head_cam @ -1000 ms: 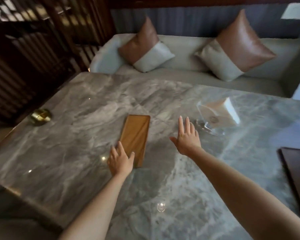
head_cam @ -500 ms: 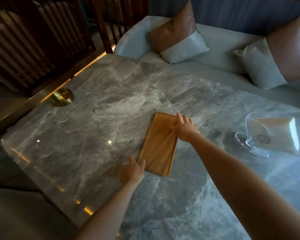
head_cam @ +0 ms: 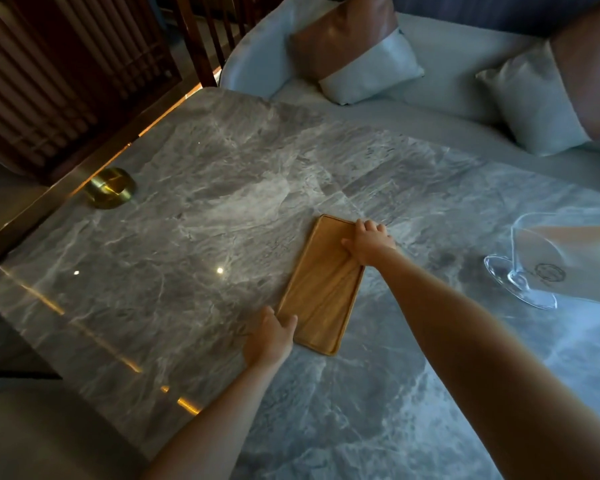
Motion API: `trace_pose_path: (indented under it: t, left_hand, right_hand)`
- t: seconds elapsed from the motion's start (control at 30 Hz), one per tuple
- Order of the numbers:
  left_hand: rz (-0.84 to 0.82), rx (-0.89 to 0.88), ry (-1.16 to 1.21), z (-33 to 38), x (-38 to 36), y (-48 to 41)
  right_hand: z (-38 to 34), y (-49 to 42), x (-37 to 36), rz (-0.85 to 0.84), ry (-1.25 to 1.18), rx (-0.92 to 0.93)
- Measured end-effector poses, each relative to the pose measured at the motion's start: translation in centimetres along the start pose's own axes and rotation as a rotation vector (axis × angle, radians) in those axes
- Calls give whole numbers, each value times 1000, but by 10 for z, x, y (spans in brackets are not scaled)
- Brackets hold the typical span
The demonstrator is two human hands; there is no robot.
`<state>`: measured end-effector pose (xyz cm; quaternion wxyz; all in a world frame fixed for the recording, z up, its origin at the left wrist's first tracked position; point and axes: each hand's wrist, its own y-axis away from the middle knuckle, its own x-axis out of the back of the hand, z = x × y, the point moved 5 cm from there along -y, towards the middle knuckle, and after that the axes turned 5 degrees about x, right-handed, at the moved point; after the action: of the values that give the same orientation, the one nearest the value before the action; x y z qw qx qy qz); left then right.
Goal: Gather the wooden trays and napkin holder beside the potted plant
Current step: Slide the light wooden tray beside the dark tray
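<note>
Head view: both hands on the wooden tray [head_cam: 321,289] at the middle of the grey marble table [head_cam: 194,216].

The right hand [head_cam: 367,242] curls over the tray's far right corner; the left hand [head_cam: 269,336] now presses its near left corner, where half a second ago it lay just short of it. The clear napkin holder [head_cam: 555,263] stands well apart at right, a brass dish [head_cam: 110,188] at the far left edge.

This looks like a restaurant or lounge booth. A polished grey marble table [head_cam: 222,209] with a brass-coloured edge stands against a pale upholstered bench [head_cam: 447,64] with two-tone brown and grey cushions [head_cam: 354,50]. A clear napkin holder [head_cam: 551,265] with a printed logo, a small brass dish [head_cam: 110,187] and dark slatted wooden screens [head_cam: 66,71] fit that setting.
</note>
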<state>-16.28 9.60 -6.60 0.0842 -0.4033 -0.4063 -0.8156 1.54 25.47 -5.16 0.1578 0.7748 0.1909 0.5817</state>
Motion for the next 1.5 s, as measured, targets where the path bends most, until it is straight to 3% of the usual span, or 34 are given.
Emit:
trace_pose_path:
  t: [0.3,0.63,1.03,1.3,1.5]
  left_hand:
    - [33,-12,7,8,10,-13]
    - [-31,-137,-15,40,-5,-5]
    - [-140,-486,-283,145,-83,74]
    - [-271,-745,-465,206,-167,142]
    - [-272,-952,-664,241,-226,195]
  right_hand:
    - [35,47,-16,87,-42,-149]
    - [92,128,-42,148,-316,-369]
    - [203,245,-58,302,-622,-671]
    - [267,333,-85,314,-793,-865]
    - [301,371,-118,327,-979,-967]
